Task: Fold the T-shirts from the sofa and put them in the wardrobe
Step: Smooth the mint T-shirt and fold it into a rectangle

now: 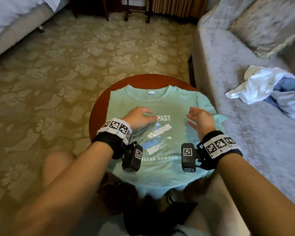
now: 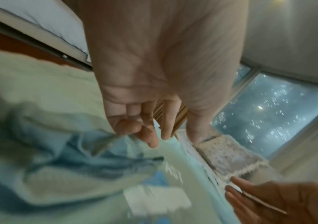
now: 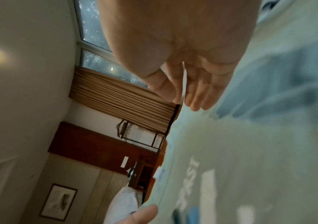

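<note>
A mint-green T-shirt (image 1: 160, 103) with a blue and white print lies face up on a small round red-brown table (image 1: 99, 113), collar away from me. Its hem hangs over the near edge. My left hand (image 1: 140, 116) lies palm down on the left of the chest, fingers loosely bent, fingertips (image 2: 152, 141) touching the rumpled T-shirt (image 2: 39, 91). My right hand (image 1: 199, 119) hovers edge-on over the right of the chest, fingers (image 3: 196, 98) straight, close to the T-shirt (image 3: 250, 151). Neither hand grips the cloth.
A grey sofa (image 1: 237, 133) stands right against the table, with a crumpled white garment (image 1: 259, 84) and a blue one (image 1: 288, 97) on its seat and a cushion (image 1: 269, 23) behind. A bed (image 1: 15, 19) stands far left across patterned carpet (image 1: 58, 82).
</note>
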Demonstrator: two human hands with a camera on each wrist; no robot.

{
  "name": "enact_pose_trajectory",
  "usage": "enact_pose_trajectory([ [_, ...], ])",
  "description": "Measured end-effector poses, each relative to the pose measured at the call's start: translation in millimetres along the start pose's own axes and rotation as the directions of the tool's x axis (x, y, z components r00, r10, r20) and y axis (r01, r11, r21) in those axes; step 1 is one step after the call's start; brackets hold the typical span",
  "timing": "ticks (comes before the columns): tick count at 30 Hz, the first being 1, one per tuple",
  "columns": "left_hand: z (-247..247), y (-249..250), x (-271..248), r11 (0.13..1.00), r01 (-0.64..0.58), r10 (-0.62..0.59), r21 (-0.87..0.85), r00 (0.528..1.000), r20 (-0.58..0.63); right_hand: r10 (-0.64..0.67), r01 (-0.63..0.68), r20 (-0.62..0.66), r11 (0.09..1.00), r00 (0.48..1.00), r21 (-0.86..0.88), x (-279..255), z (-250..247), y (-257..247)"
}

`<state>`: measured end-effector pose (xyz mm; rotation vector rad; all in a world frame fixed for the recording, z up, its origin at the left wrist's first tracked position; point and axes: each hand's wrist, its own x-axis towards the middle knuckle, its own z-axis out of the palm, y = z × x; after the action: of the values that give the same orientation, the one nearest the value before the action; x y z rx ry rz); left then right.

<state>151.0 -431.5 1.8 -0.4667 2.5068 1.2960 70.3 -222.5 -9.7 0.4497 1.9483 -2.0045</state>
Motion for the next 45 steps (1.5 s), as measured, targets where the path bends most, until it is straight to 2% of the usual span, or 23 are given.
enact_pose_trajectory([
  [2,19.5,3.6,12.4,0.995,-0.025,0.031,0.096,0.997,-0.066,-0.040,0.021,-0.150,0.992,0.988,-0.124,6.4,-27.3,7.1],
  [3,28.0,5.5,17.3,0.977,-0.028,0.052,0.209,0.993,-0.109,-0.061,0.014,-0.242,0.982,0.968,-0.190,9.9,-39.5,12.2],
  [5,44.2,12.5,24.2,0.887,-0.028,0.112,0.461,0.982,-0.155,-0.073,-0.060,-0.406,0.950,0.911,-0.306,8.3,-59.9,16.0],
  [8,64.2,25.4,35.0,0.826,-0.077,0.117,0.558,0.992,-0.037,0.067,-0.279,-0.497,0.888,0.865,-0.366,16.8,-78.8,23.5],
  [10,77.1,31.3,43.1,0.813,-0.077,0.044,0.577,0.996,0.072,0.190,-0.326,-0.415,0.900,0.890,-0.290,56.0,-96.7,50.4],
  [12,89.5,32.4,48.7,0.776,-0.048,-0.040,0.629,0.991,0.125,0.234,-0.289,-0.272,0.940,0.933,-0.182,95.7,-113.5,79.1],
  [15,98.6,30.2,51.0,0.707,-0.019,-0.088,0.707,0.989,0.115,0.257,-0.256,-0.097,0.966,0.961,0.027,61.5,-101.5,49.3],
  [17,100.2,28.9,51.7,0.690,-0.014,-0.095,0.724,0.989,0.110,0.230,-0.221,-0.056,0.967,0.972,0.129,55.6,-101.9,40.6],
  [19,100.0,29.5,53.7,0.684,-0.015,-0.102,0.729,0.988,0.115,0.262,-0.237,-0.092,0.946,0.961,0.220,61.5,-106.4,41.5],
  [22,101.0,30.5,55.2,0.684,-0.011,-0.106,0.729,0.988,0.115,0.302,-0.227,-0.230,0.926,0.925,0.303,66.7,-113.5,40.2],
  [25,101.1,29.9,55.7,0.682,-0.012,-0.109,0.731,0.987,0.117,0.242,-0.153,-0.214,0.920,0.946,0.362,60.9,-111.8,29.4],
  [27,100.9,29.5,56.7,0.688,-0.010,-0.120,0.726,0.985,0.126,0.143,-0.054,-0.211,0.924,0.967,0.378,55.1,-105.2,18.3],
  [30,99.5,29.6,56.7,0.703,-0.017,-0.122,0.711,0.982,0.144,-0.098,0.150,-0.225,0.963,0.969,0.223,44.4,-85.6,0.2],
  [32,95.6,30.2,56.5,0.764,-0.016,-0.103,0.645,0.984,0.147,-0.273,0.273,-0.118,0.962,0.955,-0.018,30.9,-67.5,-11.6],
  [33,91.6,30.8,55.8,0.816,-0.014,-0.069,0.577,0.990,0.121,-0.321,0.317,-0.009,0.938,0.947,-0.142,21.9,-57.7,-16.3],
  [34,85.6,32.0,53.2,0.878,-0.011,-0.019,0.479,0.998,0.057,-0.333,0.357,0.132,0.897,0.934,-0.260,14.5,-48.7,-18.0],
  [35,77.5,33.2,49.5,0.936,-0.011,0.031,0.353,0.998,-0.051,-0.281,0.372,0.276,0.850,0.919,-0.373,6.8,-40.2,-17.9],
  [37,57.6,31.9,41.1,0.987,0.007,0.047,0.163,0.943,-0.329,-0.138,0.376,0.464,0.797,0.875,-0.472,-4.8,-27.7,-13.7],
  [38,45.5,28.2,35.5,0.988,0.035,0.035,0.148,0.896,-0.442,-0.125,0.372,0.485,0.809,0.865,-0.455,-8.2,-23.1,-9.3],
  [39,33.5,22.0,30.0,0.982,0.072,0.027,0.173,0.859,-0.511,-0.143,0.363,0.464,0.827,0.874,-0.429,-10.0,-20.0,-5.4],
  [40,22.4,13.2,25.7,0.973,0.107,0.020,0.203,0.842,-0.539,-0.176,0.361,0.418,0.832,0.891,-0.422,-8.5,-17.8,-0.9],
  [42,7.5,-2.0,16.3,0.958,0.157,-0.012,0.240,0.857,-0.515,-0.234,0.393,0.349,0.769,0.907,-0.504,-7.2,-13.5,5.5],
  [45,8.0,-13.3,5.9,0.963,0.152,-0.058,0.223,0.923,-0.380,-0.295,0.493,0.400,0.617,0.867,-0.613,-8.1,-2.7,16.6],
])
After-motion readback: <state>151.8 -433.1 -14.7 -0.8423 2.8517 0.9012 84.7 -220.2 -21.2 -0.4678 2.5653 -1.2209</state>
